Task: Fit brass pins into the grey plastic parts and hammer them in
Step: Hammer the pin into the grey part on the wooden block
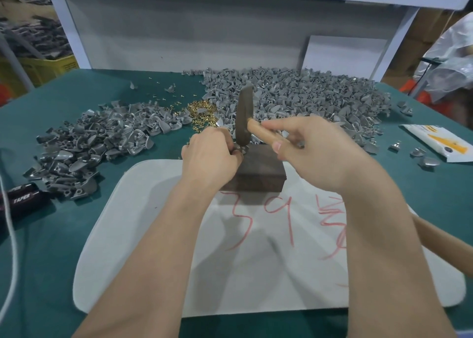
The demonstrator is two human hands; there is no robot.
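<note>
On top of the dark block [258, 174], seen from the head camera, the left hand [210, 156] pinches one grey plastic part [242, 149] against the block's near-left corner, fingers curled round it. The right hand [307, 151] grips the hammer [244, 117] high on its wooden handle, close to the head, thumb laid along the shaft. The steel head stands upright with its lower face just above the part. Whether a brass pin already sits in the part cannot be told, since the fingers hide it. This looks like the driving step: short taps from a choked-up grip. The next move calls for a light, square blow onto the pin, with the left fingertips kept clear of the hammer face. Behind the block, loose brass pins [202, 114] lie in a heap between a left pile of parts [102, 138] and a larger right pile [294, 94] on the green table [76, 94]. The block stands on a white mat [153, 235].
</note>
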